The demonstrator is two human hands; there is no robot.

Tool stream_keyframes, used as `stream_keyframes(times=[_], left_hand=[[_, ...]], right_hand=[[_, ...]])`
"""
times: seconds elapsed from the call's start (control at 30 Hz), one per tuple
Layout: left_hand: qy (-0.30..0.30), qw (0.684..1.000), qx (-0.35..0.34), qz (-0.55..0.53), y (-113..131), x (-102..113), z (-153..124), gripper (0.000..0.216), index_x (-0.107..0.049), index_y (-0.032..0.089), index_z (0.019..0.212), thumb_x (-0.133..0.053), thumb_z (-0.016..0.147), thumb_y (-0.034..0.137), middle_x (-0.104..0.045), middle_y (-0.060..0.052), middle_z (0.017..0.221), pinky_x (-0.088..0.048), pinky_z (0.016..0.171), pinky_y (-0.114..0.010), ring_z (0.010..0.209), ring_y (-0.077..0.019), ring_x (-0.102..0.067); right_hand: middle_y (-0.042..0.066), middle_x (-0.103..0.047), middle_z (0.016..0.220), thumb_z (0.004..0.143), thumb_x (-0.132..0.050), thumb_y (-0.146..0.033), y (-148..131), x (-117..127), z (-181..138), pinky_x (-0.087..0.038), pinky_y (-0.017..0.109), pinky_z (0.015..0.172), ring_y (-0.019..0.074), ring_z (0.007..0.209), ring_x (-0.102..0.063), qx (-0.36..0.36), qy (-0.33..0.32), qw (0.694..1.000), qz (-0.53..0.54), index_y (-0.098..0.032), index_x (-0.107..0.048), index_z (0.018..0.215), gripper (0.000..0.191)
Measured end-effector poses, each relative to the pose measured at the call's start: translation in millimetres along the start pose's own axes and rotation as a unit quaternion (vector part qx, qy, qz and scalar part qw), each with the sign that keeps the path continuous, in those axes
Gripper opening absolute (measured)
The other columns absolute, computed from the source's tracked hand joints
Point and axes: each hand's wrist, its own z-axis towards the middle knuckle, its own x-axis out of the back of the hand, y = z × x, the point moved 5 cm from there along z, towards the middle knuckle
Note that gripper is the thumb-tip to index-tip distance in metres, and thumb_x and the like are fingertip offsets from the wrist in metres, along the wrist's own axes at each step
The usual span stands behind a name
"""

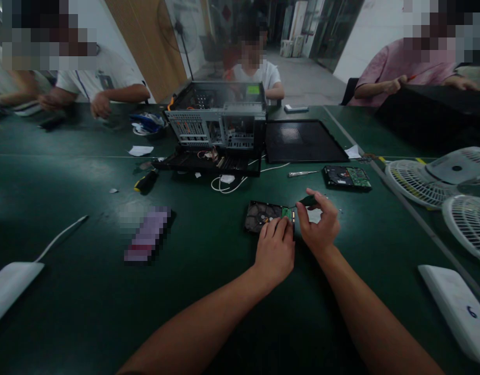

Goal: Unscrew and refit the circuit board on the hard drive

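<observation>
A hard drive (pixel 259 212) lies flat on the green table with its circuit board side up. My left hand (pixel 276 247) rests over its near right part, fingers bent down onto it and gripping it against the table. My right hand (pixel 321 224) pinches a small screwdriver (pixel 308 200) with a dark handle between thumb and fingers. Its thin shaft points left to the drive's right end, by the green board; whether the tip touches a screw is too small to tell. My left fingers hide the drive's lower right corner.
An opened computer case (pixel 216 122) stands ahead, its black side panel (pixel 304 140) to the right. A second hard drive (pixel 347 177), a slim screwdriver (pixel 303 173) and a yellow-black screwdriver (pixel 146 182) lie around. White fans (pixel 415 182) sit right. Co-workers sit across the table.
</observation>
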Motion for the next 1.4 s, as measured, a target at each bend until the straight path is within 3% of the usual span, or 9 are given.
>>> stream_keyframes(times=[0.17,0.3,0.4,0.57,0.77,0.97,1.17,1.27,1.4], left_hand=[[0.002,1.0,0.003,0.001,0,1,1,0.05,-0.053,0.011,0.15,-0.054,0.104,0.029,-0.056,-0.013,0.156,-0.038,0.125,-0.05,0.143,-0.0315,-0.048],[0.008,1.0,0.001,0.01,0,2,1,0.05,-0.053,0.011,0.151,-0.054,0.104,0.028,-0.056,-0.013,0.155,-0.038,0.125,-0.05,0.143,-0.0311,-0.047],[0.011,1.0,0.0,0.013,0,1,1,0.049,-0.054,0.013,0.15,-0.055,0.103,0.027,-0.057,-0.013,0.155,-0.04,0.123,-0.051,0.143,-0.0311,-0.048],[0.009,1.0,0.001,0.012,0,1,1,0.049,-0.055,0.013,0.15,-0.055,0.103,0.027,-0.057,-0.014,0.155,-0.04,0.123,-0.05,0.143,-0.0309,-0.048],[0.002,1.0,0.004,0.016,0,0,1,0.051,-0.052,0.012,0.152,-0.054,0.103,0.028,-0.056,-0.013,0.155,-0.039,0.124,-0.05,0.143,-0.0308,-0.048],[0.011,1.0,-0.002,0.013,0,0,0,0.049,-0.054,0.012,0.15,-0.054,0.103,0.028,-0.056,-0.013,0.156,-0.039,0.124,-0.05,0.143,-0.0307,-0.048],[0.008,1.0,-0.001,0.005,-1,0,0,0.051,-0.053,0.012,0.151,-0.056,0.103,0.028,-0.056,-0.014,0.156,-0.039,0.124,-0.05,0.143,-0.0314,-0.048],[0.006,1.0,0.004,0.004,-1,1,1,0.049,-0.053,0.016,0.15,-0.057,0.102,0.027,-0.057,-0.013,0.155,-0.041,0.123,-0.05,0.142,-0.0305,-0.049],[0.006,1.0,0.001,0.002,-2,1,1,0.048,-0.053,0.015,0.15,-0.057,0.103,0.025,-0.057,-0.013,0.154,-0.042,0.122,-0.05,0.142,-0.0303,-0.05]], right_hand=[[0.012,-0.072,0.127,0.095,-0.068,-0.015,-4,1,1,-0.063,0.041,0.083,0.0241,0.099,-0.073,0.021,-0.011,0.999,-0.021,-0.025,-0.044,0.155,0.066],[0.01,-0.071,0.122,0.093,-0.072,-0.017,-3,3,3,-0.063,0.042,0.079,0.0226,0.091,-0.07,0.026,-0.001,0.998,-0.058,-0.029,-0.047,0.153,0.066],[0.011,-0.07,0.125,0.093,-0.074,-0.018,-1,0,1,-0.064,0.044,0.082,0.0251,0.099,-0.071,0.015,-0.014,0.999,-0.038,-0.028,-0.045,0.155,0.069],[0.013,-0.066,0.135,0.1,-0.058,-0.014,4,-9,-6,-0.065,0.045,0.087,0.0241,0.106,-0.075,-0.036,-0.05,0.997,0.041,-0.027,-0.031,0.161,0.069],[0.011,-0.068,0.121,0.091,-0.077,-0.019,-2,-3,-1,-0.063,0.043,0.085,0.0254,0.103,-0.069,0.026,-0.014,0.998,-0.055,-0.028,-0.045,0.153,0.071],[0.012,-0.068,0.129,0.097,-0.069,-0.022,6,-5,-6,-0.063,0.043,0.082,0.022,0.087,-0.07,-0.034,-0.039,0.998,-0.039,-0.028,-0.036,0.16,0.071],[0.012,-0.069,0.122,0.093,-0.077,-0.037,4,3,-7,-0.061,0.044,0.082,0.0241,0.086,-0.069,-0.047,0.007,0.995,-0.09,-0.026,-0.035,0.161,0.081],[0.008,-0.069,0.103,0.092,-0.076,-0.036,-5,17,1,-0.058,0.046,0.087,0.0264,0.091,-0.068,-0.034,0.037,0.993,-0.104,-0.024,-0.043,0.154,0.071],[0.009,-0.069,0.097,0.092,-0.073,-0.033,3,41,19,-0.056,0.049,0.091,0.0294,0.095,-0.068,-0.055,0.037,0.988,-0.14,-0.021,-0.061,0.13,0.042]])
